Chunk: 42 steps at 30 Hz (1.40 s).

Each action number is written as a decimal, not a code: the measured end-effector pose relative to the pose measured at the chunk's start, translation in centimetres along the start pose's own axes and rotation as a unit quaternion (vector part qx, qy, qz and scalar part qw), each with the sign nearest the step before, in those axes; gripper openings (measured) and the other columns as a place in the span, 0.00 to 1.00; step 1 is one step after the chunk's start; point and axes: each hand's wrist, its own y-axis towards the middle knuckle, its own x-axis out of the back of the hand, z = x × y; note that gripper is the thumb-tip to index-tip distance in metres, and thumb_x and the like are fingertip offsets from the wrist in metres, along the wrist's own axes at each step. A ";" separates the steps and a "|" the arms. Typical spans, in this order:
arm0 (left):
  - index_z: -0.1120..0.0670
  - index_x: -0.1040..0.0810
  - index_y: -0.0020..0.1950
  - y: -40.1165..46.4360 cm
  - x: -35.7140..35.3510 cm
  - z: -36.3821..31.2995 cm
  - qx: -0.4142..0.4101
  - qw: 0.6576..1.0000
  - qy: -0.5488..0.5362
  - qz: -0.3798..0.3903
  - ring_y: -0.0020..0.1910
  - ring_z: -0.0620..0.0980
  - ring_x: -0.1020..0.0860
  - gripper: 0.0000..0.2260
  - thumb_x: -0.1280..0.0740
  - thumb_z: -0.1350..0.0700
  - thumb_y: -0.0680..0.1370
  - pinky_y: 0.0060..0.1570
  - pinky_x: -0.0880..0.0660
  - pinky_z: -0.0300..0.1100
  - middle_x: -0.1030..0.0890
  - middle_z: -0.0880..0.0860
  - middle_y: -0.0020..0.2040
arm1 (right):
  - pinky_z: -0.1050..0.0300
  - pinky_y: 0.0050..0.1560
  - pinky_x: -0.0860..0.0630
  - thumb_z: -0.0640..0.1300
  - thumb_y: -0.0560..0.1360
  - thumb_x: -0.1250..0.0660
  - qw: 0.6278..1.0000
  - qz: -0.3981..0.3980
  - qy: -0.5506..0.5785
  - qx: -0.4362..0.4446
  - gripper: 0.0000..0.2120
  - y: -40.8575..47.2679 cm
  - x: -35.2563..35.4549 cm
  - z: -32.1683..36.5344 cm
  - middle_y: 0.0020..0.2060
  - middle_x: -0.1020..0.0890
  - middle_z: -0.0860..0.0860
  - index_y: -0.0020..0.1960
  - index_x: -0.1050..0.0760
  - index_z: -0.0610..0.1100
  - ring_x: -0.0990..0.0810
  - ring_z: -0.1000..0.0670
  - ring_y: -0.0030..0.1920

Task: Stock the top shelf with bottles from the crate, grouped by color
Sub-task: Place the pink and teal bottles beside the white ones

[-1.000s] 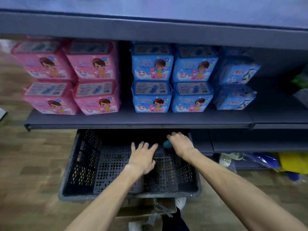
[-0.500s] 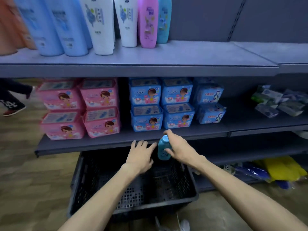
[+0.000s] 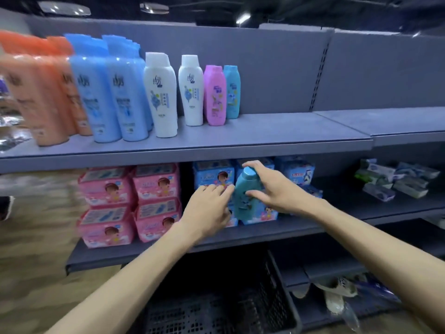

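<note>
Above the black crate [image 3: 240, 307], the right hand [image 3: 272, 189] grips a teal bottle [image 3: 246, 196] upright before the blue packs [image 3: 214, 175], the left hand [image 3: 209, 208] open beside it, fingers touching it, below the top shelf [image 3: 265, 138] holding orange, blue, 2 white, pink and teal bottles.

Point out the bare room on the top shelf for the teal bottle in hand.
The top shelf lies bare from the small teal bottle rightward to the shelf joint, and along its front edge. Left of that it is crowded with pink, white, blue and orange bottles. The right hand holds the teal bottle below the shelf.
</note>
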 end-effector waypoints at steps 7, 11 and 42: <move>0.57 0.27 0.61 5.8 7.7 3.2 0.012 0.998 0.038 -0.056 0.41 0.59 0.23 0.21 0.35 0.54 0.68 0.38 0.31 0.48 0.21 0.53 0.39 | 0.53 0.53 0.24 0.43 0.76 0.30 0.998 -0.055 -0.015 0.040 0.25 4.8 7.9 3.5 0.51 0.21 0.51 0.68 0.37 0.46 0.21 0.49 0.50; 0.57 0.27 0.60 8.2 10.6 4.6 0.018 0.995 0.062 -0.073 0.40 0.59 0.24 0.20 0.34 0.54 0.69 0.38 0.31 0.49 0.23 0.53 0.38 | 0.50 0.57 0.22 0.45 0.76 0.29 0.997 -0.064 -0.005 0.049 0.25 6.8 11.1 4.5 0.55 0.19 0.51 0.68 0.37 0.49 0.20 0.51 0.53; 0.53 0.30 0.61 17.8 6.0 8.5 0.087 0.994 0.035 -0.052 0.48 0.55 0.24 0.17 0.38 0.49 0.74 0.47 0.31 0.48 0.21 0.52 0.47 | 0.65 0.41 0.27 0.46 0.66 0.20 0.991 -0.082 0.052 -0.089 0.29 16.5 9.5 -5.0 0.50 0.21 0.53 0.60 0.33 0.47 0.21 0.54 0.46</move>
